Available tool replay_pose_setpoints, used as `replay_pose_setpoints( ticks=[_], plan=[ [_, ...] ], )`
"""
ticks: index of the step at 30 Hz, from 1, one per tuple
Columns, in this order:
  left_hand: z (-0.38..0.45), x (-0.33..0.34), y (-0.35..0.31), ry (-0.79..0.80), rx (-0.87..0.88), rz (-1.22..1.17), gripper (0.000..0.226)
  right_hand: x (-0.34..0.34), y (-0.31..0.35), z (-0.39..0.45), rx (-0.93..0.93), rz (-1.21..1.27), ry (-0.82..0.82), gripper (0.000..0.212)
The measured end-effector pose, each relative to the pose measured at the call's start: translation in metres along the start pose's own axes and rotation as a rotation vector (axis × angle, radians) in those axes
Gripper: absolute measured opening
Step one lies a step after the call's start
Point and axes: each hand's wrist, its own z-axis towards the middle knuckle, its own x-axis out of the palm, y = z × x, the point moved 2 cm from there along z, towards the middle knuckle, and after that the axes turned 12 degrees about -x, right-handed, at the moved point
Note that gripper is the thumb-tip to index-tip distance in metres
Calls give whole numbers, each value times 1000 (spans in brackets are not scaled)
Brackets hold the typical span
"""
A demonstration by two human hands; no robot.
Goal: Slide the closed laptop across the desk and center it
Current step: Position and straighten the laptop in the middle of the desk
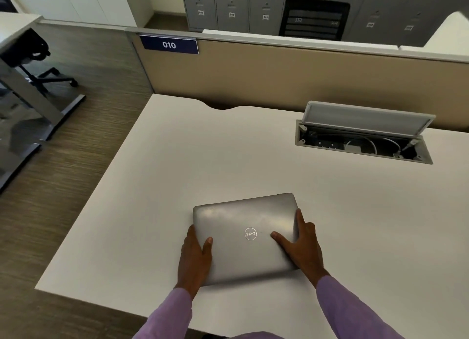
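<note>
Laptop, closed and silver, lies flat on the white desk near its front edge, lid logo facing up. My left hand clasps its left edge, thumb on the lid and fingers wrapped down the side. My right hand clasps the right edge the same way, thumb stretched across the lid toward the logo, forefinger along the side. Farther back on the right, a cable hatch in the desk stands open with wires inside.
</note>
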Motion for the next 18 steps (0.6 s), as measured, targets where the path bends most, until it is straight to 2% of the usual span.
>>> replay_pose_setpoints(
  ticks=[18],
  plan=[
    [12, 7, 5, 34, -7, 241, 74, 1, 7, 1, -148, -476, -55, 90]
  ],
)
